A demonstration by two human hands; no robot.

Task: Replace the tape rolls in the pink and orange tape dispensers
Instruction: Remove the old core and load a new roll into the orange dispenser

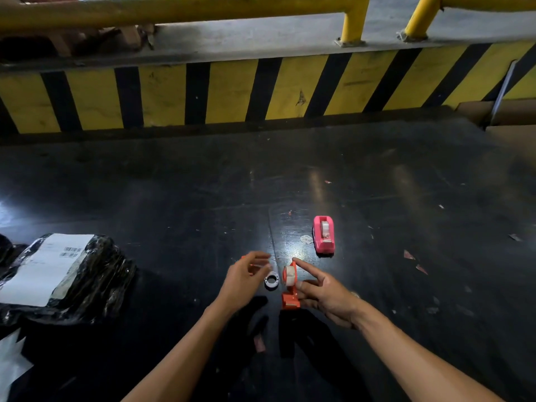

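Note:
The orange tape dispenser [290,288] stands on the black table with a white tape roll in it. My right hand [322,291] grips its right side, index finger stretched over the roll. A small white ring, an empty tape core [271,280], lies just left of the dispenser. My left hand [246,278] hovers over that core with fingers spread; a small orange piece shows behind its fingers, and I cannot tell if the hand holds it. The pink tape dispenser [323,235] sits farther back to the right, a roll inside, untouched.
A black plastic-wrapped parcel [58,277] with a white shipping label lies at the left. A yellow-and-black striped barrier [261,91] with yellow railing runs along the far table edge. Cardboard boxes [510,123] stand at the far right. Small paper scraps dot the table.

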